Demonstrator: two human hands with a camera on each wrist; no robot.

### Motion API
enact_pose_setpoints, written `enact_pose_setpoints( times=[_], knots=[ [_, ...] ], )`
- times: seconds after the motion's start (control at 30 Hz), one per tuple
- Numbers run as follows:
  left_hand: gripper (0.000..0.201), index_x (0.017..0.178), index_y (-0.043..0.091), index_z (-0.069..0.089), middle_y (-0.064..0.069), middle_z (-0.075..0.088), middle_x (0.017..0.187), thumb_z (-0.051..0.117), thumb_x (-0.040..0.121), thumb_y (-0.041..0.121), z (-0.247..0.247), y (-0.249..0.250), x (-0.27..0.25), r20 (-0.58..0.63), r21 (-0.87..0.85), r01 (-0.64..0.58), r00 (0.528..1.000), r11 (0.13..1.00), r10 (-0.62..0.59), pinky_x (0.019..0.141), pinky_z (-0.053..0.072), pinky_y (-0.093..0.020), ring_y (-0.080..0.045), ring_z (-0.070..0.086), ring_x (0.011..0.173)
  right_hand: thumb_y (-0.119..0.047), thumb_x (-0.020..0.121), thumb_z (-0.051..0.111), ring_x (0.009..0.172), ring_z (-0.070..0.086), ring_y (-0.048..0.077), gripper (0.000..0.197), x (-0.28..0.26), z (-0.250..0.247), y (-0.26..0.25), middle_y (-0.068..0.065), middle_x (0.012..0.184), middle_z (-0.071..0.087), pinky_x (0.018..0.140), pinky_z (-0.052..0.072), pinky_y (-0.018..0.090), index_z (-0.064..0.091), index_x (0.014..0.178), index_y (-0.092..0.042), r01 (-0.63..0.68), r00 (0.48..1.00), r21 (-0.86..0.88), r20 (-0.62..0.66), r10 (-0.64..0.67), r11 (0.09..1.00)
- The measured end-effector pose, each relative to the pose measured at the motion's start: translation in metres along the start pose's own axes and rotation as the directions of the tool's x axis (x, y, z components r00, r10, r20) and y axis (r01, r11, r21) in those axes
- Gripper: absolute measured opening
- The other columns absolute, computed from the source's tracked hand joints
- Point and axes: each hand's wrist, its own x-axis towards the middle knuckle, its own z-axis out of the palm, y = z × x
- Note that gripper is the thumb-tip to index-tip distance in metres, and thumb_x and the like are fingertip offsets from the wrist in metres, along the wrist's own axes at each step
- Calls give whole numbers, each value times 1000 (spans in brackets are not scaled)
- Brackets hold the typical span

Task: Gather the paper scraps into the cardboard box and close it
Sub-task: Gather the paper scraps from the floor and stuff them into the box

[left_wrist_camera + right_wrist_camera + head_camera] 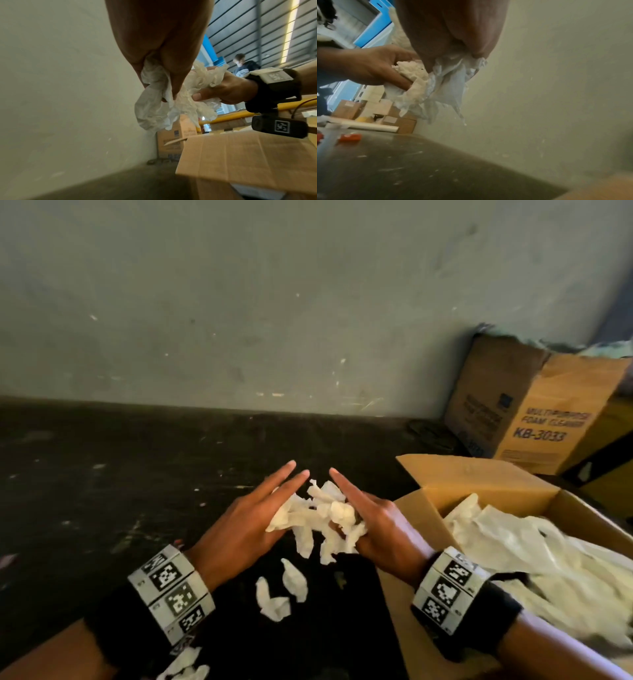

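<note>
Between my two hands hangs a bunch of white paper scraps (322, 515), lifted above the dark floor. My left hand (239, 529) grips it from the left, my right hand (376, 525) from the right. Their forefingers stretch forward while the thumbs pinch the paper from below, as the left wrist view shows for the right hand (228, 89). The open cardboard box (479, 484) stands just right of my hands with crumpled white sheets (548, 559) inside. Loose scraps (294, 575) lie on the floor under my hands, and more scraps (185, 666) near my left forearm.
A second carton printed KB-3033 (534, 412) stands against the grey wall (274, 302) at the back right. A person (243, 65) stands far off beyond a yellow rail (231, 116). Stacked cartons (385, 112) and a white tube (373, 127) lie to the left.
</note>
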Motion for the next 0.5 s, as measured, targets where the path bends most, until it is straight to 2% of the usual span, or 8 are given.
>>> enact_pose_setpoints(
  times=[0.07,0.13,0.2,0.27,0.33,0.4,0.47,0.5],
  knots=[
    [83,144,39,17,17,8,155,69,83,14,8,31,35,-31,21,-84,996,996,84,103,23,-12,7,21,132,-1,75,73,72,61,18,99,-15,-41,17,7,95,62,65,56,29,10,149,-22,76,995,-160,-53,-86,984],
    [85,144,37,16,15,6,156,69,83,11,27,66,74,-62,58,-150,986,987,153,102,24,-13,7,21,129,5,70,74,63,57,20,97,-37,-83,39,9,84,60,55,54,32,19,146,-14,104,989,-294,-73,-131,950],
    [82,144,36,16,14,6,156,67,85,13,53,101,114,-64,55,-170,983,984,173,100,24,-14,7,20,127,-1,72,75,64,59,22,87,-61,-126,66,11,83,61,54,55,31,25,144,-9,88,991,-378,-57,-118,922],
    [76,145,36,18,13,8,156,64,87,22,80,129,149,-63,8,-181,981,983,181,101,22,-14,7,19,130,-12,78,68,68,62,23,77,-85,-159,91,12,87,63,56,52,29,30,145,-9,49,997,-432,-39,-73,900],
    [72,145,36,20,11,11,157,63,88,29,110,159,181,-52,-34,-202,978,979,200,103,23,-16,1,21,136,-18,82,62,82,65,27,73,-112,-186,123,13,99,65,64,53,31,29,147,-16,-34,999,-445,-35,21,895],
    [76,146,34,17,8,10,158,64,86,36,140,185,204,21,-77,-188,982,979,190,108,27,-27,-10,24,139,-30,86,63,107,61,28,74,-137,-203,153,11,122,61,81,54,37,23,149,-25,-121,992,-431,-31,119,894],
    [90,146,40,0,5,-1,159,64,83,46,169,204,220,214,-37,-131,967,991,136,113,23,-36,-16,14,143,-49,85,61,132,42,26,82,-159,-215,177,7,146,43,103,41,38,12,150,-32,-221,966,-423,26,256,879],
    [97,143,44,-11,4,-8,158,63,80,52,181,209,224,317,37,-116,943,993,98,116,17,-42,-18,5,144,-57,82,60,139,31,25,90,-167,-217,186,5,154,30,109,32,39,4,149,-34,-272,933,-435,99,346,858]
  ],
)
